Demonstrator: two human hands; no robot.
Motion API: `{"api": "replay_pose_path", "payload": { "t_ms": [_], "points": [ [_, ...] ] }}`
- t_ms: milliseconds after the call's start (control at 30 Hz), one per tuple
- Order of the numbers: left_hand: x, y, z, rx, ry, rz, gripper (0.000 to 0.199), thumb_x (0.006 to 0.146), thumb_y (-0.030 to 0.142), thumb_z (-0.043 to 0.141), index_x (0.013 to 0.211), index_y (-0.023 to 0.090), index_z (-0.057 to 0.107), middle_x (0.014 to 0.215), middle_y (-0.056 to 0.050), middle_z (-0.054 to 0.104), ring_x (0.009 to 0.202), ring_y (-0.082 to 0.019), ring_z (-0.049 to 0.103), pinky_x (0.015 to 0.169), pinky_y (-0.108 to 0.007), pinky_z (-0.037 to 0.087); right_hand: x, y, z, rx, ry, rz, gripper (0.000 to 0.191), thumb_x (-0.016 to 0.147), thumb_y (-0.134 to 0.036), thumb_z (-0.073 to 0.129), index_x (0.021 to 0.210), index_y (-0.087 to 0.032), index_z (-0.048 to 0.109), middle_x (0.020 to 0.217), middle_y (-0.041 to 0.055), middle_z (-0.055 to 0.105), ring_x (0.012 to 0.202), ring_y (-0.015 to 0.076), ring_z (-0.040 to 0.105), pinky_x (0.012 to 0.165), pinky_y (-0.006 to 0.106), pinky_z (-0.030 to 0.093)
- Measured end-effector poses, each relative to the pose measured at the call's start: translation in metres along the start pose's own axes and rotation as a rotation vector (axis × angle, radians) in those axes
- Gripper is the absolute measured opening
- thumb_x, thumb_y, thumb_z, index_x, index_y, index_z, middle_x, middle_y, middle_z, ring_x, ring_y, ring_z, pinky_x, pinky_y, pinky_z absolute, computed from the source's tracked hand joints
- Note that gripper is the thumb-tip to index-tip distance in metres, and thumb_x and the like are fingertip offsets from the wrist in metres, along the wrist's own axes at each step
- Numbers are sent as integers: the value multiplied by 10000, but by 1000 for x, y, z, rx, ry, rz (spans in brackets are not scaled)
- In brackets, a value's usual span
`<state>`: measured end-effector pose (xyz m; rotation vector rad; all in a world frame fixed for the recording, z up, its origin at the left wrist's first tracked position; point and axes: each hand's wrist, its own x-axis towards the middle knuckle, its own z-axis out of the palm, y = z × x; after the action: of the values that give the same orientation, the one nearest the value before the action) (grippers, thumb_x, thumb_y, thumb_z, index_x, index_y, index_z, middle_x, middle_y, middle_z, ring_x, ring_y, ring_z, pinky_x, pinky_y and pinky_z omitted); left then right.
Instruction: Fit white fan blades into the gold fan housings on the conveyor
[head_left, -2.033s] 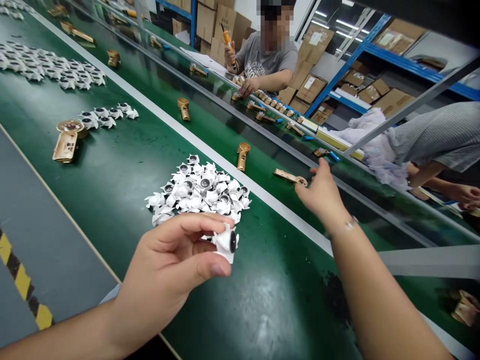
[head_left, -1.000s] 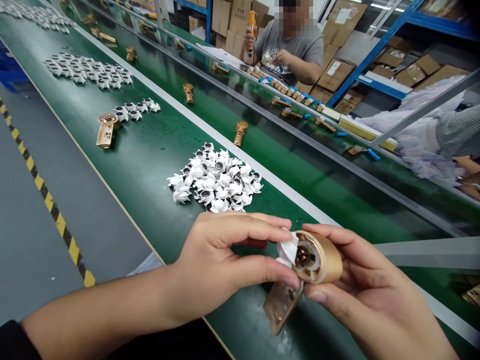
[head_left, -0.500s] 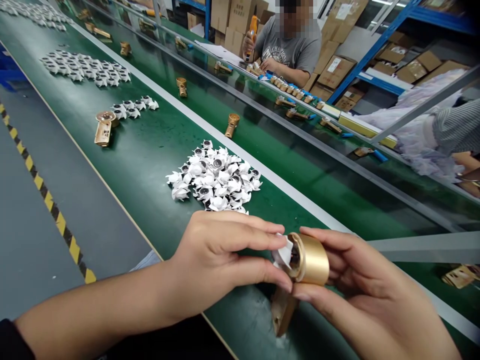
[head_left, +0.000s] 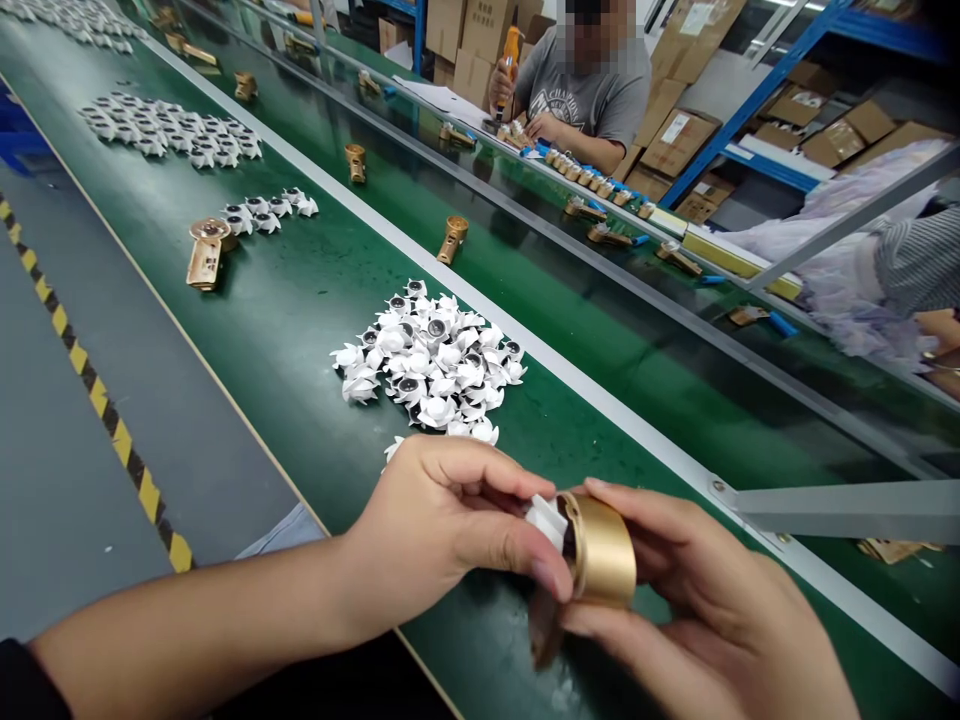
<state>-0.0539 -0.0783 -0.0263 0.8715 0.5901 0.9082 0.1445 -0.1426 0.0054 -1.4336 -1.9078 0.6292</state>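
My left hand (head_left: 450,540) pinches a small white finned impeller (head_left: 547,520) at the open end of a gold cylindrical housing (head_left: 606,550). Around the housing's right side wrap the fingers of my right hand (head_left: 712,600). The housing's handle part hangs below it, blurred and partly hidden behind my left fingers. Just beyond my hands lies a pile of white impellers (head_left: 442,350) with dark round centres. How deep the held impeller sits in the housing is hidden.
On the green bench (head_left: 300,400), a gold housing (head_left: 206,255) lies beside a short row of impellers (head_left: 262,215), with a larger group (head_left: 172,130) farther back. Gold parts (head_left: 452,240) rest on the belt beyond the white strip. A grey metal bar (head_left: 847,508) juts in at right. Across sits a person (head_left: 585,95).
Both hands have moved slightly left and down with the gold housing and impeller. The housing's handle has swung a little left. Gold parts on the near belt have shifted left; those farther across have shifted right.
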Motion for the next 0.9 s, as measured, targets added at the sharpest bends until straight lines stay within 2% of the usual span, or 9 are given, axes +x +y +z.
{"api": "replay_pose_path", "payload": {
  "t_ms": [67,133,267,367,533,700,800,900],
  "points": [
    [3,-1,-2,59,17,115,344,437,213,965,728,188,783,715,6,698,602,-89,614,548,-163,494,2,-2,3,177,-41,70,488,797,-365,786,1232,-268,585,977,38,774,779,209,765,661,213,628],
    [8,-3,-4,150,-3,217,459,351,268,981,759,190,788,806,-4,673,620,-80,566,563,-178,467,4,-5,6,302,-72,136,490,772,-357,808,1208,-262,605,974,45,771,777,216,764,652,216,628],
    [13,-8,-8,193,-88,291,487,366,348,975,792,200,793,840,-16,632,614,-76,513,542,-190,428,9,-9,15,540,-170,182,464,769,-246,812,1182,-315,611,948,-13,769,779,166,759,684,169,608],
    [14,-12,-10,205,-109,312,495,350,369,977,776,196,793,834,-19,616,614,-81,514,542,-200,436,9,-10,20,613,-210,172,534,793,-165,780,1232,-387,572,985,-63,757,831,125,750,754,143,585],
    [14,-19,-12,134,-174,245,486,364,348,983,756,183,748,859,-5,572,584,-57,483,510,-186,400,7,-5,16,427,-236,84,552,803,-206,780,1258,-412,545,958,-75,744,788,115,742,714,120,576],
    [11,-32,-12,-77,-203,37,667,198,268,999,711,177,582,814,27,540,577,-47,400,482,-178,296,1,8,8,96,-278,-40,616,802,-307,788,1332,-337,474,926,-31,747,696,130,735,645,143,591],
    [10,-36,-11,-179,-189,-35,692,191,220,1001,722,181,558,852,19,555,613,-57,416,493,-183,278,-4,12,7,-79,-197,-133,654,785,-328,796,1354,-285,478,958,3,769,714,151,753,629,134,593],
    [9,-34,-10,-237,-188,-33,657,257,251,1005,724,176,549,879,11,564,631,-59,422,528,-189,304,-7,12,8,-214,-58,-177,619,753,-334,809,1319,-255,571,1018,49,775,766,212,768,637,174,612]
  ]
}}
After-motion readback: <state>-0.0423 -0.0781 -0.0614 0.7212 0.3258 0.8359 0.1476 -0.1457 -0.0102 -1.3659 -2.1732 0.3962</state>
